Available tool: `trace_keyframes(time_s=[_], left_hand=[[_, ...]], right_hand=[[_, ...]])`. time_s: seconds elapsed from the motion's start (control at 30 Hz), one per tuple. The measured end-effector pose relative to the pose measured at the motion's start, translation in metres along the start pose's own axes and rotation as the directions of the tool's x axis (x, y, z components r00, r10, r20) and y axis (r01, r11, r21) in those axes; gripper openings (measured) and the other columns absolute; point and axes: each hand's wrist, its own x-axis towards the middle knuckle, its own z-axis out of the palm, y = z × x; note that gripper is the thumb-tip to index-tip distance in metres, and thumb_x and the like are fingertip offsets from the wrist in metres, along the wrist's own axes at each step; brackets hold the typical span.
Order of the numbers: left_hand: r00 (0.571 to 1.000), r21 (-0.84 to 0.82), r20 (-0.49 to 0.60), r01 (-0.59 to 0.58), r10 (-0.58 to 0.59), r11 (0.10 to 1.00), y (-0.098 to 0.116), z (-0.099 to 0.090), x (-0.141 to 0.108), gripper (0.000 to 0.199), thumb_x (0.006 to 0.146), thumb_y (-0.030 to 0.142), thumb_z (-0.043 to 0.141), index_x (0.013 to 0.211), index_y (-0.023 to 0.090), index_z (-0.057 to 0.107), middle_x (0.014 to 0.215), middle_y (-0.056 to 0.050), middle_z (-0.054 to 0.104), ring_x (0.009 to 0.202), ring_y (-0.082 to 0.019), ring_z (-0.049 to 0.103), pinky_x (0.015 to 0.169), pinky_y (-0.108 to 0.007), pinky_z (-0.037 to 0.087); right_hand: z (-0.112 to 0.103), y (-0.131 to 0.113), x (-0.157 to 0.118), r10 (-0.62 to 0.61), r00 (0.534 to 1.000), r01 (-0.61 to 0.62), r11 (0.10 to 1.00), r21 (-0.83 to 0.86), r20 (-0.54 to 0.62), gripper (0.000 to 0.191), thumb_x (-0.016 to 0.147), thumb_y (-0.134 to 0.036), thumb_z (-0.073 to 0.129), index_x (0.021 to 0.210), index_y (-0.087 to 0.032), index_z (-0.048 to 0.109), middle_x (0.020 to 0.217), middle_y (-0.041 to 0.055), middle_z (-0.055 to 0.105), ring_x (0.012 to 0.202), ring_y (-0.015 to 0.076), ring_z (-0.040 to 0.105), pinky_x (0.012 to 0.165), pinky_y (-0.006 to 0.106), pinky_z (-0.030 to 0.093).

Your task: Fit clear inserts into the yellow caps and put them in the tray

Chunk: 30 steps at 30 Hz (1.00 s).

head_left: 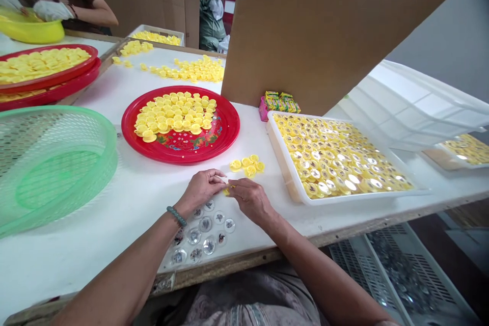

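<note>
My left hand (202,187), with a beaded bracelet (176,216) at the wrist, has its fingers drawn together in a pinch. Its fingertips meet those of my right hand (250,197), which is closed on a small yellow round piece (226,191), mostly hidden by the fingers. What the left fingers pinch is too small to make out. Below the hands, several clear round domes (205,224) with dark pictures inside lie on the white table (252,237). A small group of yellow round pieces (249,165) lies just beyond my right hand.
A red tray (183,155) of yellow pieces stands ahead, a green basket (110,147) at left. To the right is a white tray (296,188) full of finished-looking yellow discs. A cardboard sheet (298,30) rises behind. Across the table, a person's gloved hand (53,10) is over a yellow bowl (34,33).
</note>
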Motion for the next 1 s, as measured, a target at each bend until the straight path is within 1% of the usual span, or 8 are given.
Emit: trace_keyframes(time_s=[0.17,0.3,0.4,0.57,0.67,0.8,0.9,1.0], left_hand=[[1.0,-0.048,-0.009,-0.028,0.027,0.998,-0.006,-0.002,0.001,0.028,0.067,0.037,0.067,0.085,0.015,0.064,0.073,-0.004,0.064,0.059,-0.013,0.055,0.054,-0.023,0.044],[0.998,0.012,-0.049,-0.034,0.035,0.999,-0.01,0.0,0.004,0.025,0.068,0.038,0.066,0.079,0.016,0.064,0.064,-0.001,0.06,0.052,-0.011,0.052,0.051,-0.023,0.043],[0.995,0.055,-0.087,-0.039,0.043,0.998,-0.007,-0.001,0.003,0.024,0.068,0.037,0.065,0.08,0.016,0.064,0.065,-0.001,0.06,0.051,-0.012,0.053,0.051,-0.023,0.043],[0.986,0.227,-0.13,-0.074,0.105,0.971,-0.001,-0.011,0.0,0.021,0.069,0.028,0.061,0.086,0.017,0.065,0.075,-0.003,0.065,0.065,-0.016,0.06,0.06,-0.025,0.046],[0.98,0.353,-0.11,-0.119,0.167,0.928,0.0,-0.017,0.001,0.026,0.067,0.021,0.059,0.092,0.018,0.065,0.085,-0.004,0.067,0.079,-0.019,0.062,0.069,-0.026,0.047],[0.969,0.456,-0.109,-0.148,0.22,0.878,-0.001,-0.021,0.004,0.028,0.069,0.018,0.054,0.095,0.019,0.065,0.089,-0.004,0.068,0.08,-0.019,0.062,0.071,-0.027,0.046],[0.965,0.471,-0.147,-0.123,0.215,0.873,-0.002,-0.023,0.005,0.027,0.071,0.017,0.051,0.094,0.019,0.066,0.087,-0.004,0.068,0.078,-0.019,0.062,0.071,-0.027,0.046],[0.966,0.448,-0.165,-0.106,0.199,0.888,-0.003,-0.024,0.006,0.025,0.073,0.017,0.05,0.093,0.018,0.066,0.087,-0.004,0.069,0.078,-0.019,0.062,0.069,-0.027,0.047]], right_hand=[[-0.035,0.001,-0.037,0.155,0.988,-0.154,0.97,-0.187,-0.013,0.014,0.082,-0.015,0.056,0.088,-0.022,0.068,0.1,0.0064,0.067,0.094,0.0192,0.059,0.079,0.033,0.05],[-0.053,0.002,-0.035,0.192,0.975,-0.216,0.928,-0.302,-0.108,0.018,0.084,-0.018,0.054,0.097,-0.02,0.065,0.102,0.0092,0.066,0.097,0.0229,0.056,0.083,0.039,0.046],[-0.049,0.006,-0.013,0.212,0.97,-0.242,0.895,-0.374,-0.12,0.021,0.086,-0.013,0.048,0.099,-0.018,0.062,0.099,0.0097,0.065,0.095,0.0233,0.055,0.082,0.037,0.044],[-0.027,0.011,0.015,0.262,0.965,-0.236,0.875,-0.423,0.004,0.018,0.083,-0.008,0.049,0.079,-0.018,0.063,0.086,0.0083,0.065,0.083,0.0209,0.056,0.073,0.031,0.042],[-0.016,-0.002,0.018,0.215,0.977,-0.199,0.908,-0.368,0.002,0.017,0.084,-0.01,0.048,0.083,-0.019,0.063,0.087,0.0077,0.065,0.084,0.0202,0.056,0.075,0.03,0.042],[-0.009,-0.032,0.017,0.119,0.993,-0.109,0.957,-0.27,0.021,0.017,0.084,-0.014,0.051,0.098,-0.018,0.061,0.099,0.0094,0.064,0.092,0.0219,0.054,0.079,0.033,0.043],[-0.003,-0.049,0.016,-0.01,0.989,0.032,0.987,-0.155,0.145,0.017,0.082,-0.013,0.055,0.098,-0.018,0.061,0.099,0.008,0.064,0.093,0.0205,0.054,0.078,0.03,0.044],[0.007,-0.053,0.017,-0.161,0.945,0.192,0.978,-0.085,0.286,0.012,0.081,-0.012,0.057,0.089,-0.018,0.061,0.09,0.0065,0.065,0.086,0.0184,0.057,0.076,0.028,0.044]])
